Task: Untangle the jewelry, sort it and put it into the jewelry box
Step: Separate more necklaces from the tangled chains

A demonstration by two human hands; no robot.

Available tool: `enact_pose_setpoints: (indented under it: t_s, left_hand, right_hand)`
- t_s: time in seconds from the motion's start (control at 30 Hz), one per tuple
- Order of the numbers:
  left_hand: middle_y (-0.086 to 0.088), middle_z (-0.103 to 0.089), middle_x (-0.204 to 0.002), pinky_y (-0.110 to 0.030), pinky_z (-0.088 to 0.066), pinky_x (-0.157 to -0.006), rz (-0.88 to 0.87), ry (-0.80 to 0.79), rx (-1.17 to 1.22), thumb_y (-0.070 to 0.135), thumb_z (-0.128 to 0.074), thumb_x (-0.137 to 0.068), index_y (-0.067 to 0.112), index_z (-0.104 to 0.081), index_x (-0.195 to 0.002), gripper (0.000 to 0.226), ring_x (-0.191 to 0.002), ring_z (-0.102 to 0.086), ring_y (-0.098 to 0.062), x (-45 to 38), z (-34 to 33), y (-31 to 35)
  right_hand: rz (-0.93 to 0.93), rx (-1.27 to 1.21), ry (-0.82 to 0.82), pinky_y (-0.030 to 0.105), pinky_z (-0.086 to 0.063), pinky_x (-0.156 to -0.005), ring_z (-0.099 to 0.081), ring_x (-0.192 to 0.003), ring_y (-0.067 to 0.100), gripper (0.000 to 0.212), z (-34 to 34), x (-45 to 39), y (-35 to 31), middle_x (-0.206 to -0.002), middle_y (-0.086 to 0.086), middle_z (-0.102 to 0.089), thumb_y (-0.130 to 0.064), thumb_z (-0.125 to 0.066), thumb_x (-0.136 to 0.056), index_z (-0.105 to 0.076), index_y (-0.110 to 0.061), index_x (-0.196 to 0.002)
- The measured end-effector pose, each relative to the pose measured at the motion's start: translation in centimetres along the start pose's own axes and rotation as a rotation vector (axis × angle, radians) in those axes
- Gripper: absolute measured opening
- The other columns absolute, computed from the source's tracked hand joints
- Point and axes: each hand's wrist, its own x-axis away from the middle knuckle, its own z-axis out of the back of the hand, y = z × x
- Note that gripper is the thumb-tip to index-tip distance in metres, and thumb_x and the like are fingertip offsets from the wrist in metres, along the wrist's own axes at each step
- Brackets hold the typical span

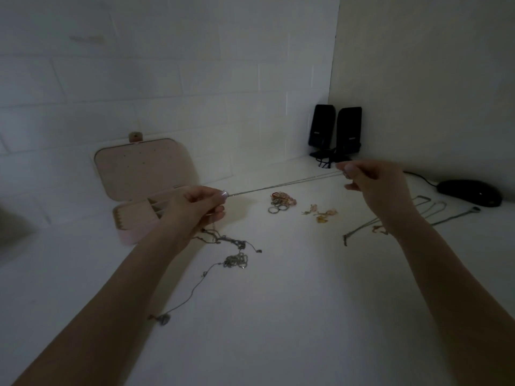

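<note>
Between both hands [200, 203] [381, 188], a pinched chain [284, 183] stretched taut

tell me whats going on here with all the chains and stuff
A person is sorting jewelry on a white table. The left hand and right hand each pinch one end of a thin silver chain, pulled taut above the table. A tangle of chains lies below the left hand. Rings and small gold pieces sit in separate clusters, with more necklaces laid out to the right. The pink jewelry box stands open on the left.
</note>
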Motion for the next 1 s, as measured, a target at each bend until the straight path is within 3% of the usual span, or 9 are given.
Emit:
enact_pose_setpoints:
  t_s: [0.13, 0.27, 0.43, 0.53, 0.7, 0.8, 0.9, 1.0]
  left_hand:
    - [0.001, -0.059, -0.054, -0.011, -0.05, -0.051, 0.078, -0.018, 0.084, 0.007, -0.062, -0.086, 0.005, -0.067, -0.076, 0.011, -0.048, -0.056, -0.003, -0.3, 0.5, 0.1]
    - [0.002, -0.062, -0.057, -0.012, -0.051, -0.049, 0.102, -0.013, 0.195, 0.009, -0.06, -0.087, 0.005, -0.067, -0.084, 0.009, -0.05, -0.057, -0.003, -1.0, 1.5, -0.1]
    - [-0.001, -0.049, -0.056, -0.016, -0.036, -0.04, 0.05, -0.052, 0.28, 0.006, -0.049, -0.094, 0.007, -0.059, -0.071, 0.025, -0.042, -0.04, -0.006, -1.9, 2.8, -0.5]
    - [-0.001, -0.042, -0.054, -0.016, -0.031, -0.039, -0.031, -0.093, 0.223, 0.007, -0.045, -0.096, 0.009, -0.053, -0.061, 0.036, -0.041, -0.031, -0.007, -2.1, 3.2, -0.8]
    - [0.007, -0.041, -0.045, -0.011, -0.024, -0.037, -0.13, 0.092, 0.028, 0.003, -0.038, -0.099, 0.012, -0.049, -0.058, 0.043, -0.039, -0.031, -0.002, -2.2, 2.9, -0.8]
    - [0.003, -0.036, -0.049, -0.01, -0.025, -0.035, -0.133, 0.154, -0.035, 0.002, -0.037, -0.099, 0.012, -0.044, -0.063, 0.039, -0.038, -0.034, 0.0, -2.2, 2.2, -0.7]
    - [-0.003, -0.039, -0.053, -0.016, -0.031, -0.04, -0.098, 0.174, -0.108, 0.003, -0.039, -0.099, 0.011, -0.042, -0.077, 0.024, -0.041, -0.039, -0.003, -2.3, 1.6, -1.3]
    - [-0.005, -0.039, -0.061, -0.019, -0.03, -0.043, -0.048, 0.121, -0.311, 0.005, -0.035, -0.1, 0.017, -0.046, -0.08, 0.026, -0.047, -0.037, -0.01, -2.5, 0.7, -2.2]
  right_hand:
    - [-0.025, -0.002, -0.052, 0.01, -0.053, -0.068, -0.064, -0.084, 0.001, 0.019, 0.4, -0.2, 0.3, -0.103, 0.001, -0.068, -0.01, -0.054, -0.095, -0.067, -0.007, -0.108]
    - [-0.047, -0.08, -0.152, 0.02, -0.057, -0.075, -0.062, -0.066, 0.004, 0.018, 0.5, 0.0, 0.1, -0.083, 0.0, -0.065, -0.009, -0.052, -0.095, -0.067, -0.014, -0.105]
    - [-0.227, -0.312, -0.376, 0.024, -0.057, -0.077, -0.069, -0.074, 0.015, 0.02, 1.4, 0.4, -0.7, -0.076, 0.006, -0.066, -0.006, -0.057, -0.09, -0.068, -0.01, -0.107]
    - [-0.256, -0.162, -0.437, 0.024, -0.057, -0.075, -0.07, -0.079, 0.019, 0.021, 1.6, 0.4, -0.5, -0.079, 0.011, -0.07, -0.005, -0.061, -0.088, -0.069, -0.004, -0.107]
    - [-0.167, 0.191, -0.504, 0.019, -0.057, -0.073, -0.069, -0.078, 0.022, 0.016, 1.0, 0.7, -0.2, -0.086, 0.018, -0.072, -0.004, -0.06, -0.089, -0.073, -0.003, -0.098]
    - [-0.106, 0.274, -0.443, 0.019, -0.057, -0.071, -0.068, -0.071, 0.018, 0.016, 0.7, 0.5, 0.0, -0.08, 0.013, -0.07, -0.006, -0.057, -0.092, -0.072, -0.003, -0.095]
    - [-0.105, 0.192, -0.251, 0.025, -0.059, -0.073, -0.063, -0.065, 0.012, 0.018, 0.4, 0.1, 0.3, -0.074, 0.0, -0.064, -0.006, -0.052, -0.095, -0.069, -0.001, -0.095]
    - [-0.037, 0.286, -0.043, 0.018, -0.052, -0.067, -0.063, -0.068, 0.011, 0.019, 0.2, -0.2, 0.5, -0.082, 0.0, -0.065, -0.009, -0.05, -0.096, -0.068, -0.007, -0.094]
